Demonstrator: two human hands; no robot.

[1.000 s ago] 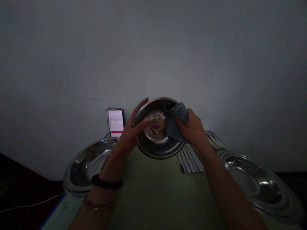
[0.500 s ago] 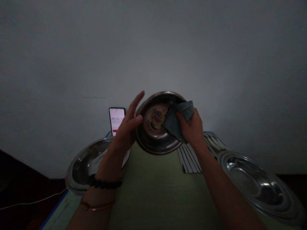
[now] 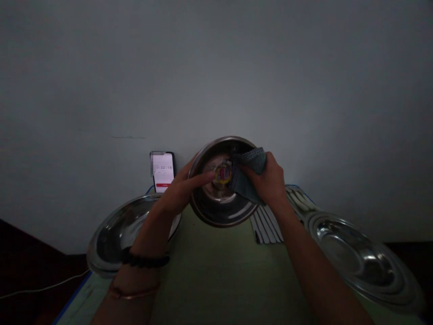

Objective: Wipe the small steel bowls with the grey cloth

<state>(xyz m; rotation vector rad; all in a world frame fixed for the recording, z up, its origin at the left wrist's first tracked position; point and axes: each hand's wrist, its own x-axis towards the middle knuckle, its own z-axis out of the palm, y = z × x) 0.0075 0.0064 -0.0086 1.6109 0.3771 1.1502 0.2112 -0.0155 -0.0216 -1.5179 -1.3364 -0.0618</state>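
A round metal bowl (image 3: 219, 214) is held up above the table, its inside tilted toward me. My left hand (image 3: 184, 187) grips its left rim, the thumb reaching inside to a yellow and red sticker (image 3: 223, 172) at the centre. The other left fingers are hidden behind the bowl. In my right hand (image 3: 270, 183) is a bunched grey-green cloth (image 3: 252, 176), pressed against the right side of the bowl's inside.
On the green table (image 3: 209, 271), a large metal basin (image 3: 108, 239) stands at left and stacked metal plates (image 3: 358, 257) at right. Flat striped pieces (image 3: 267, 225) lie right of centre. A phone (image 3: 164, 171) showing a timer leans against the wall (image 3: 216, 67).
My left thumb has moved inward over the bowl, and the left fingers have gone behind it. The bowl has come slightly lower and to the left. The cloth has shifted a little left.
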